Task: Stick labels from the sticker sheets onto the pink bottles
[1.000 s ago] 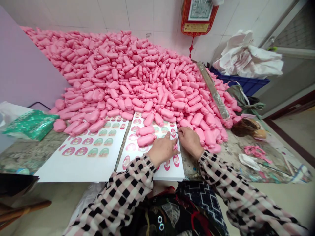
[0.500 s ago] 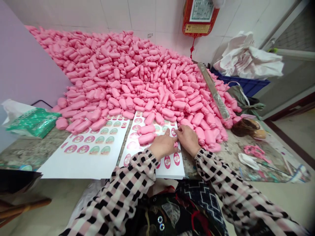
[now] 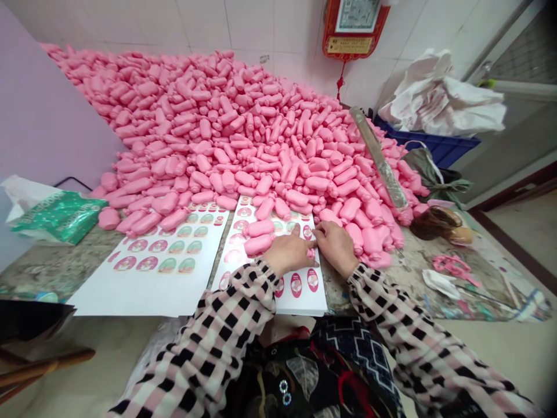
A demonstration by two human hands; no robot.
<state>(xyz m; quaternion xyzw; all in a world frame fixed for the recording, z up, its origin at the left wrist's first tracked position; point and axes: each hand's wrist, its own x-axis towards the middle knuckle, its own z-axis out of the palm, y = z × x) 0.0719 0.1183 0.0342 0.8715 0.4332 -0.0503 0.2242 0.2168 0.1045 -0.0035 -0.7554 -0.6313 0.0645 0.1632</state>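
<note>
My left hand (image 3: 289, 252) rests low over the right-hand sticker sheet (image 3: 259, 284), closed around a small pink bottle (image 3: 310, 253). Only the bottle's neck end pokes out between the fingers; its body is hidden under the hand. Close by on the right, my right hand (image 3: 336, 247) has its fingertips pressed together at the sheet's right edge, beside an oval pink sticker (image 3: 307, 233). Whatever lies in that pinch is too small to make out. Two more pink bottles (image 3: 259, 244) lie on the sheet just left of my left hand.
A large heap of pink bottles (image 3: 226, 128) covers the back of the table. Another sticker sheet (image 3: 143, 290) lies to the left, near a green packet (image 3: 61, 217). A long bar (image 3: 378, 157) lies on the heap. Pink scissors (image 3: 455, 267) are at right.
Both hands stay nearly in place at the sheet's right edge. My right fingertips have shifted slightly, and the pink bottle's neck shows a little more between my left fingers. The view has tilted slightly.
</note>
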